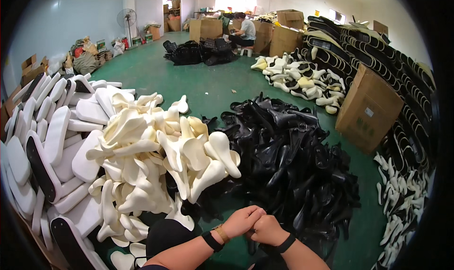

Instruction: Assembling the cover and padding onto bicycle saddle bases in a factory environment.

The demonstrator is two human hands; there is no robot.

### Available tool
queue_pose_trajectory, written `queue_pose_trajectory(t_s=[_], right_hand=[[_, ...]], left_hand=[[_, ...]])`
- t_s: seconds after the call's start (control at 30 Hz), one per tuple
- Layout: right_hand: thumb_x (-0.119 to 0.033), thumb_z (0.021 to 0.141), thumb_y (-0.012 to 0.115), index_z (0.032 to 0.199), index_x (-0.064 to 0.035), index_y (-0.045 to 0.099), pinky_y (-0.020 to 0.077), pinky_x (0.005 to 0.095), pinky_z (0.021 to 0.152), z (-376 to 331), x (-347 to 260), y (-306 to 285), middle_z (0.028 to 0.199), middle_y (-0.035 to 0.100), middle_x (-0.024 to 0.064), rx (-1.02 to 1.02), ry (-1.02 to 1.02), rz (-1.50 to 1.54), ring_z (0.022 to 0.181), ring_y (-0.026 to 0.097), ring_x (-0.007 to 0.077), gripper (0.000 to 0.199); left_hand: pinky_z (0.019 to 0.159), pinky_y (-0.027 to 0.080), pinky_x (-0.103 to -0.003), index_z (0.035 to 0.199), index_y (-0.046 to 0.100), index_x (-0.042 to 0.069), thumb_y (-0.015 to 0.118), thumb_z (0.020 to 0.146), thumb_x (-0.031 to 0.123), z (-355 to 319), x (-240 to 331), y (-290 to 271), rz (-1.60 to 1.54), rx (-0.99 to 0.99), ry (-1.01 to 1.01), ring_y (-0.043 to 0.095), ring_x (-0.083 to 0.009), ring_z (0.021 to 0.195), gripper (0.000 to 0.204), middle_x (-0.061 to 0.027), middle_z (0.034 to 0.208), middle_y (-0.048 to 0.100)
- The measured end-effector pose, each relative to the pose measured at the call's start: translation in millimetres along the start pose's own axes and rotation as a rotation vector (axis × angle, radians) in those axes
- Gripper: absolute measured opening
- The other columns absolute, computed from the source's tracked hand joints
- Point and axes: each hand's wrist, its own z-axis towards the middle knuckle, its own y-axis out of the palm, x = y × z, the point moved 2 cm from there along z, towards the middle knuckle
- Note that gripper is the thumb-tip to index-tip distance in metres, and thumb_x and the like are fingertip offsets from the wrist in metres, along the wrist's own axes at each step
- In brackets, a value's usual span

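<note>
My left hand [243, 222] and my right hand [269, 230] meet low in the middle, touching each other with their fingers curled in. Whatever lies between the fingers, if anything, is hidden. Just beyond them spreads a heap of glossy black saddle-shaped shells [283, 152]. To the left rises a pile of cream foam pieces shaped like bicycle saddles [137, 142], its nearer pieces close to my left forearm. A dark band circles each wrist, and a gold-coloured watch or bracelet sits on the left one.
White long pads with black backs [59, 135] crowd the far left. At right stand a cardboard box [369, 109], stacked black-and-cream pieces [397, 76] and more foam pieces [302, 78]. A seated person [245, 31] works at the back, beside black parts [196, 51]. The floor [156, 76] is green.
</note>
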Motion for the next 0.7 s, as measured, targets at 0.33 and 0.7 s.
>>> queue_pose_trajectory(t_s=[0.33,0.7], right_hand=[[-0.005,0.082,0.065,0.097,-0.0035,0.071,0.0532,0.0281,0.067,27,65,-5,0.086,0.069,0.008,0.289,0.434,0.512,0.077,0.066,0.0147,0.016],[-0.011,0.084,0.068,0.14,-0.0019,0.034,0.0553,0.0371,0.075,187,145,142,0.116,0.057,0.0127,0.218,0.914,1.06,0.098,0.06,0.0223,0.066]], left_hand=[[0.087,0.047,-0.028,0.113,0.059,0.004,0.054,0.097,0.015,-4,52,-70,-0.351,0.296,0.142,0.057,-0.0105,0.101,0.021,-0.0031,0.108,0.062],[0.082,0.048,-0.036,0.107,0.054,0.01,0.053,0.094,0.014,-40,69,-152,-0.922,0.626,0.161,0.059,-0.0184,0.093,0.014,-0.0029,0.094,0.061]])
